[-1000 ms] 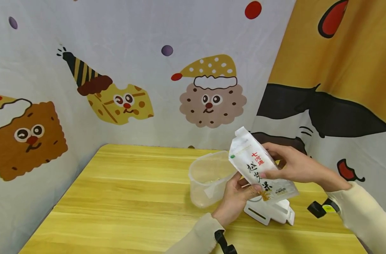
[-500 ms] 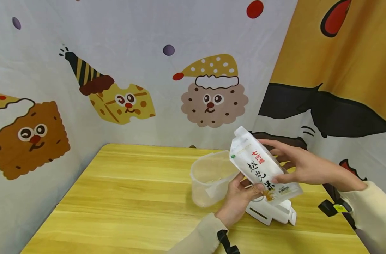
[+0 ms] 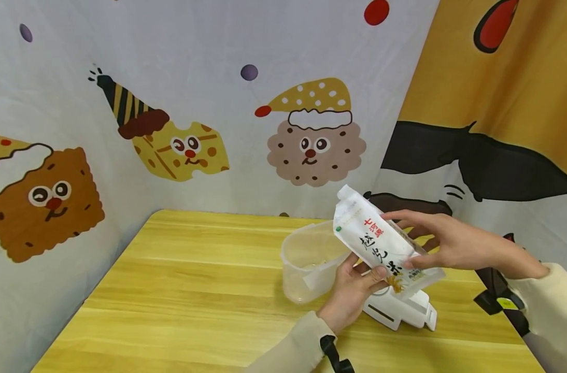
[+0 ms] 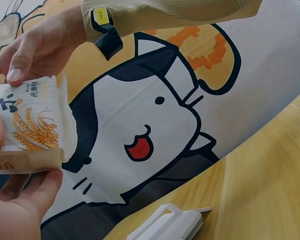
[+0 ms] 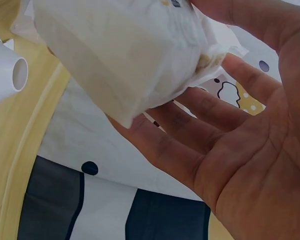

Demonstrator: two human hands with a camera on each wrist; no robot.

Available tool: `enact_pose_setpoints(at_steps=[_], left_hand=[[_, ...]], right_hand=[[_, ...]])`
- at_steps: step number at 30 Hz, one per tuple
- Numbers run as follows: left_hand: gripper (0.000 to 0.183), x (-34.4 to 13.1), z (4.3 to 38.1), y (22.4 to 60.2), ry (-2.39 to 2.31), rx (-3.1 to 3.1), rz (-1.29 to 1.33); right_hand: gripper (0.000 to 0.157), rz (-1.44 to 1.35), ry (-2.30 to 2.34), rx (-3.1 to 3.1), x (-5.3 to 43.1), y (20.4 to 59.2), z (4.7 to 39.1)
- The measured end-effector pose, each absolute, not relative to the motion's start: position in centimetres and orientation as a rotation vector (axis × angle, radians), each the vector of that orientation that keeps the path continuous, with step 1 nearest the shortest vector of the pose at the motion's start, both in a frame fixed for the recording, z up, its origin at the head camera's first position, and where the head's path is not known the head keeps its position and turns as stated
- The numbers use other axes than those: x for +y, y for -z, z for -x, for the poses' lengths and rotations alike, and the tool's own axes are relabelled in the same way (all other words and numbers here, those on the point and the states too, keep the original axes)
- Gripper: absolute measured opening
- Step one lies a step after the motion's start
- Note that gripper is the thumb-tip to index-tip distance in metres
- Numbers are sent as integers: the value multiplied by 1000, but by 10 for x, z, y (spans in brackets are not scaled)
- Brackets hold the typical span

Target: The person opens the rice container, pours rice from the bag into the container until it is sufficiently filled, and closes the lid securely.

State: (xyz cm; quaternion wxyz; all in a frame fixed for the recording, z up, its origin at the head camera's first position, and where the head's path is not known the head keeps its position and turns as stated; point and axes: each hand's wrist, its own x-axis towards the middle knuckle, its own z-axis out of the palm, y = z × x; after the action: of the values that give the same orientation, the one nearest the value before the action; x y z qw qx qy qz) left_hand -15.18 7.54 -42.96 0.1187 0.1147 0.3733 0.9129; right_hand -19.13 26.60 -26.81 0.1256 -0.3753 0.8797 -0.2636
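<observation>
A white rice bag (image 3: 369,243) with black and red lettering is held tilted above the table, its top end to the upper left. My left hand (image 3: 351,292) grips its lower left side, thumb across the front. On its right side, my right hand (image 3: 456,243) holds it with the thumb on the front and the other fingers behind; the right wrist view shows those fingers (image 5: 185,125) along the bag's underside. Behind the bag's upper end stands a clear plastic container (image 3: 299,269), partly covered by the bag. A white plastic lid-like piece (image 3: 395,311) with a slot lies below the bag.
All this is over a yellow wood-grain table (image 3: 195,290), whose far edge meets a cartoon-printed curtain (image 3: 218,77). More printed cloth (image 3: 507,103) hangs close along the right side.
My right hand has slid down and right along the bag, its thumb lower on the front. The bag has shifted slightly; the container and white piece stay put.
</observation>
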Motion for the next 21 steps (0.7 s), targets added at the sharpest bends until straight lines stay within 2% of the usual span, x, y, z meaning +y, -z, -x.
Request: enact_pose_setpoints(at_steps=[21], left_hand=[[46, 83, 150, 434, -2652, 967, -259]], right_hand=[[78, 1104, 572, 2538, 260, 251, 198]])
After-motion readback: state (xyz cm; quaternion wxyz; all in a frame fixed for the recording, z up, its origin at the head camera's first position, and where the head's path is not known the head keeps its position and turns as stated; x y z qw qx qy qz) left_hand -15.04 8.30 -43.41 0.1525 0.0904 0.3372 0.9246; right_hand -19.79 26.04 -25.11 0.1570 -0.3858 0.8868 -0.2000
